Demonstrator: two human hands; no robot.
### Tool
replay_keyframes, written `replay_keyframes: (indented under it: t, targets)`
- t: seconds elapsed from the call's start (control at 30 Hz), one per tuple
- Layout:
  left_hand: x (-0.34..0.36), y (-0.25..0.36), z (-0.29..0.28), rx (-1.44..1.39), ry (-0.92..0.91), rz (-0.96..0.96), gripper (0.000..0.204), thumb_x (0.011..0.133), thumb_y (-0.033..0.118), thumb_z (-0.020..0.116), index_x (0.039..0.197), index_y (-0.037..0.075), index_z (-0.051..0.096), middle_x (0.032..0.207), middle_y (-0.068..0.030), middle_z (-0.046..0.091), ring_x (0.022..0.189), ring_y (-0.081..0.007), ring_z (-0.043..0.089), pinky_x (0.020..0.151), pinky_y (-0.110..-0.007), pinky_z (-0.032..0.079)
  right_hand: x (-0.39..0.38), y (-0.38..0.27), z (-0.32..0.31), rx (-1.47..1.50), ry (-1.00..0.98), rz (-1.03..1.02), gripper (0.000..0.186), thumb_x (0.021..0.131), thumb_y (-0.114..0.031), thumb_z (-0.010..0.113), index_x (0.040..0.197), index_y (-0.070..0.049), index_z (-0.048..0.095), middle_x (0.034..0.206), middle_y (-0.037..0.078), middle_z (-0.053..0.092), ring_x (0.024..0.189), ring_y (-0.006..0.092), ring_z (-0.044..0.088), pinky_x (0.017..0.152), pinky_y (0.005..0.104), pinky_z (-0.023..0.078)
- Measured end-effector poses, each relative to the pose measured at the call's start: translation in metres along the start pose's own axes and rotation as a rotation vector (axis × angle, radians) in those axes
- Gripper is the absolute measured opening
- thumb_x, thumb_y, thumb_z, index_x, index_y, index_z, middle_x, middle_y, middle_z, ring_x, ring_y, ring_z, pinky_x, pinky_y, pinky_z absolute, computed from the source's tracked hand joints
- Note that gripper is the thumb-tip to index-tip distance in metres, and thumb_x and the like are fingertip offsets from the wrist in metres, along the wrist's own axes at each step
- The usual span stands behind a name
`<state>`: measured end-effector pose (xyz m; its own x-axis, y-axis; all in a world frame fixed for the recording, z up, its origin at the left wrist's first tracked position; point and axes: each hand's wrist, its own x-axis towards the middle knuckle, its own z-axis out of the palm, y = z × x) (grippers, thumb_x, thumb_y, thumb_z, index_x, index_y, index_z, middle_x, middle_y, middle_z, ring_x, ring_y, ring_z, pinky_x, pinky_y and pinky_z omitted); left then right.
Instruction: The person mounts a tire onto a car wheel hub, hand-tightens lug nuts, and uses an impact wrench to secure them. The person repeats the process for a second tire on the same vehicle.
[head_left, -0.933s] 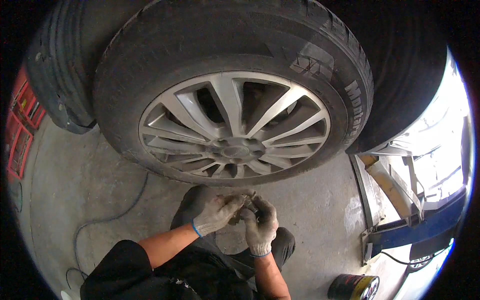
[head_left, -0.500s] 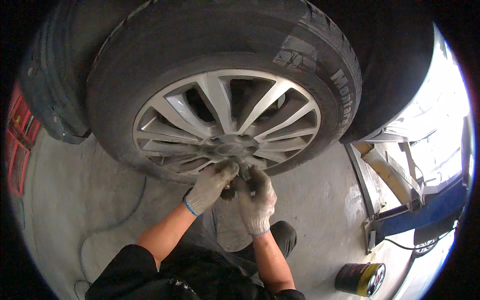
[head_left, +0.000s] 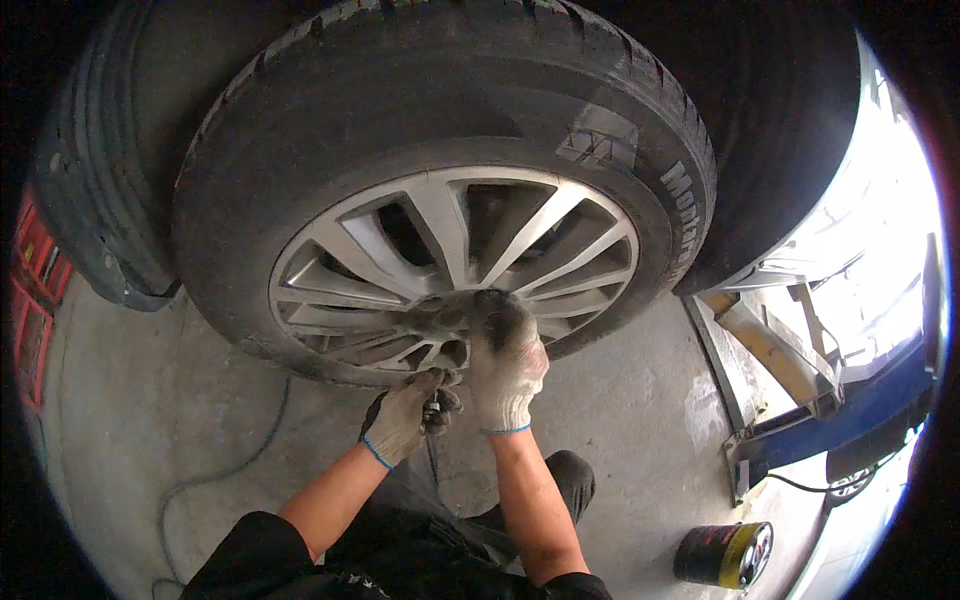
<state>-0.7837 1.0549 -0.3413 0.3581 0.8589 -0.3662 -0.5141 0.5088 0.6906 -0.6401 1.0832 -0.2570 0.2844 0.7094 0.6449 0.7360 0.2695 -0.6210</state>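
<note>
A large black tyre (head_left: pixel 400 110) on a silver multi-spoke alloy wheel (head_left: pixel 440 215) stands upright in front of me. My right hand (head_left: pixel 508 355), in a soiled white knit glove, is up against the wheel's centre. Its fingers curl in toward the hub, blurred, and whatever they grip is hidden. Just below the rim, my left hand (head_left: pixel 405 415) wears a matching glove with a blue cuff edge and blackened fingertips. It is closed round a small metal piece (head_left: pixel 432 407) whose kind I cannot make out.
A dark hose (head_left: pixel 225 455) curves over the concrete floor at left, near a red rack (head_left: pixel 35 300). On the right are a blue lift arm (head_left: pixel 840 410) with a yellowish bracket (head_left: pixel 770 345), and a black-and-yellow drum (head_left: pixel 722 555). Dark bodywork surrounds the tyre.
My hands, close together below the hub before, have parted. The right has risen to the wheel's centre; the left has dropped slightly with the metal piece. The wheel appears slightly lower in view.
</note>
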Motion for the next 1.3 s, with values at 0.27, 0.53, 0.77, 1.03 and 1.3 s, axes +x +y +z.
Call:
replay_keyframes:
  t: [0.27,0.53,0.77,1.03,1.3]
  targets:
    - [-0.003,0.008,0.003,-0.139,0.005,-0.102,0.033,0.107,0.033,0.055,0.113,0.002,0.063,0.080,-0.0087,0.063,0.055,-0.0105,0.051,0.047,-0.023,0.037,0.008,-0.006,-0.001,-0.138,-0.095,0.217,0.038,0.099,-0.042,0.063,0.113,-0.008,0.068,0.086,0.020,0.073,0.080,0.0429,0.070,0.072,0.0515,0.053]
    - [0.004,-0.001,-0.009,-0.268,-0.042,-0.129,0.032,0.109,0.034,0.051,0.115,0.004,0.063,0.085,-0.0073,0.064,0.059,-0.0108,0.052,0.048,-0.022,0.037,0.011,-0.008,-0.007,-0.200,-0.152,0.145,0.043,0.098,-0.048,0.062,0.109,-0.007,0.069,0.086,0.022,0.072,0.082,0.0424,0.070,0.076,0.0520,0.054]
    - [0.010,-0.006,-0.016,-0.374,-0.044,-0.102,0.018,0.103,0.015,0.054,0.115,0.005,0.063,0.098,-0.0115,0.068,0.066,-0.0168,0.056,0.055,-0.025,0.045,0.022,-0.013,-0.008,-0.220,-0.241,0.172,0.039,0.098,-0.044,0.062,0.107,-0.007,0.070,0.097,0.023,0.073,0.089,0.0420,0.070,0.081,0.0514,0.055]
    - [0.008,-0.013,-0.015,-0.278,-0.029,-0.023,0.022,0.102,0.015,0.054,0.120,0.004,0.062,0.102,-0.0131,0.069,0.066,-0.0142,0.056,0.051,-0.024,0.043,0.018,-0.011,-0.007,-0.253,-0.080,0.082,0.045,0.105,-0.044,0.049,0.106,-0.006,0.073,0.091,0.024,0.072,0.090,0.0450,0.069,0.080,0.0530,0.053]
    - [0.000,-0.003,-0.012,-0.288,-0.053,-0.083,0.031,0.106,0.031,0.057,0.122,0.005,0.062,0.088,-0.0104,0.067,0.054,-0.0102,0.049,0.047,-0.024,0.037,0.025,-0.015,-0.010,-0.201,-0.208,0.178,0.044,0.104,-0.042,0.050,0.107,-0.005,0.073,0.092,0.025,0.072,0.093,0.0440,0.069,0.082,0.0519,0.053]
